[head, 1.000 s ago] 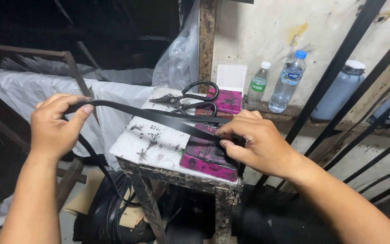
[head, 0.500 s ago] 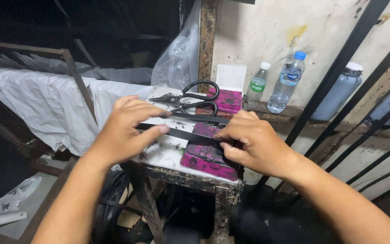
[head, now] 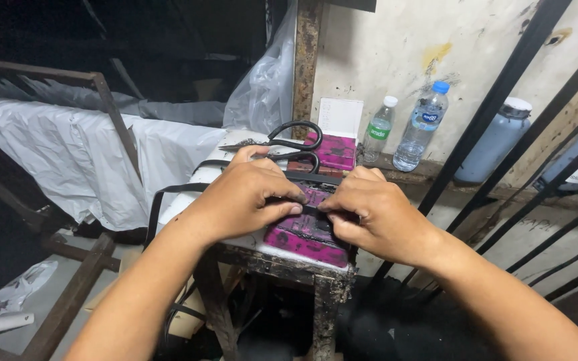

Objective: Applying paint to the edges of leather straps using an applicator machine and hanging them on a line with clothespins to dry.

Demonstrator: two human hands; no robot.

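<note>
Two hands, left hand [head: 249, 197] and right hand [head: 369, 214], fingertips pressed together pinching a black strap [head: 175, 194] over a magenta block [head: 302, 230] on a small stand [head: 275, 257], one pair of black scissors [head: 285, 144] behind, one white card [head: 340, 117], two clear bottles [head: 421, 127] with green and blue labels, strap's lower end hidden below

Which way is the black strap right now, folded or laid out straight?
Folded. The black strap loops back on itself on the small table, and the left hand and right hand pinch its ends together.
</note>
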